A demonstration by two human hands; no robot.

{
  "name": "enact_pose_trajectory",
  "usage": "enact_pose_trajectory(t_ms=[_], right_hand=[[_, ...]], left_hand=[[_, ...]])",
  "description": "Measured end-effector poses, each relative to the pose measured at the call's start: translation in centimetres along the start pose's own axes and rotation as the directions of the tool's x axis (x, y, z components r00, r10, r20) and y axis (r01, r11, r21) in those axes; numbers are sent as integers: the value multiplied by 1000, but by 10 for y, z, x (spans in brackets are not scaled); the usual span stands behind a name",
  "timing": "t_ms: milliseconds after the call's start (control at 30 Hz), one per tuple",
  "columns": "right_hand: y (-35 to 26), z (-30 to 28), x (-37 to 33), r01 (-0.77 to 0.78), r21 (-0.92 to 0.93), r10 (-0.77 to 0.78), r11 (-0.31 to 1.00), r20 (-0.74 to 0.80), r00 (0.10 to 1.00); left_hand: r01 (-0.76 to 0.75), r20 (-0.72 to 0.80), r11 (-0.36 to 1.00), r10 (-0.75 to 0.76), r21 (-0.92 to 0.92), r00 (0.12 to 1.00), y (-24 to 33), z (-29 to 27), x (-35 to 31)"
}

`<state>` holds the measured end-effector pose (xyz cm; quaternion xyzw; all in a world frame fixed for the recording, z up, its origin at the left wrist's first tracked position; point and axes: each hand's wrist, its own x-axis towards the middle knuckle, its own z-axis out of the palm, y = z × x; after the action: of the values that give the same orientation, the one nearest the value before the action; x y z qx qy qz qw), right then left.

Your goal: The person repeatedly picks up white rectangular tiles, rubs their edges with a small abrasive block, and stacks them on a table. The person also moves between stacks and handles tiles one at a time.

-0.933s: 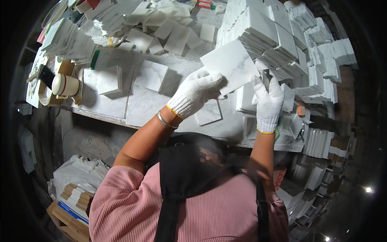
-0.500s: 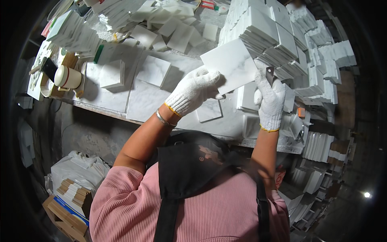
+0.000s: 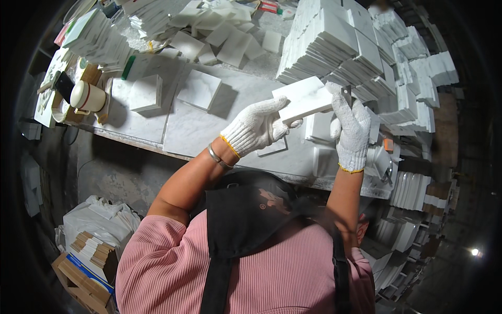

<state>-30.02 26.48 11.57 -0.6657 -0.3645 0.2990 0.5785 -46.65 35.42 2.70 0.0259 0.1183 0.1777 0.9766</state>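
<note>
Two gloved hands on one white tile (image 3: 305, 98), held above the bench (image 3: 193, 131). Left hand (image 3: 255, 127) closed under the tile's near-left edge; right hand (image 3: 351, 131) wrapped round a small blade (image 3: 346, 95) at its right end. Long axis slanted up toward the right, so right hand nearer that end. Marble-topped bench below, crowded: tile stacks (image 3: 334, 47) beyond the tile, mug (image 3: 87, 97) far to its left.

Gloved left hand (image 3: 255, 127) and right hand (image 3: 351, 131) grip a white tile (image 3: 303, 98) above the workbench (image 3: 193, 128); mug (image 3: 86, 97) far left.
</note>
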Motion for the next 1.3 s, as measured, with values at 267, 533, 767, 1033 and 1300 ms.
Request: enact_pose_trajectory(t_ms=[267,533,767,1033,1300], right_hand=[[-2,-18,-4,-28,-73,29,997,21,999],[-21,-28,5,-119,-176,136,977,84,987],[-27,-31,21,-199,-165,218,966,107,970],[-21,-36,46,-206,-184,219,961,53,974],[-18,-35,72,-161,-64,158,985,-48,986]], left_hand=[[37,87,999,-33,-40,996,-11,-3,4],[-123,58,931,110,343,992,-11,15,5],[-159,67,709,156,687,985,11,32,6],[-215,106,654,202,725,974,26,29,33],[-261,119,780,236,568,964,47,31,61]])
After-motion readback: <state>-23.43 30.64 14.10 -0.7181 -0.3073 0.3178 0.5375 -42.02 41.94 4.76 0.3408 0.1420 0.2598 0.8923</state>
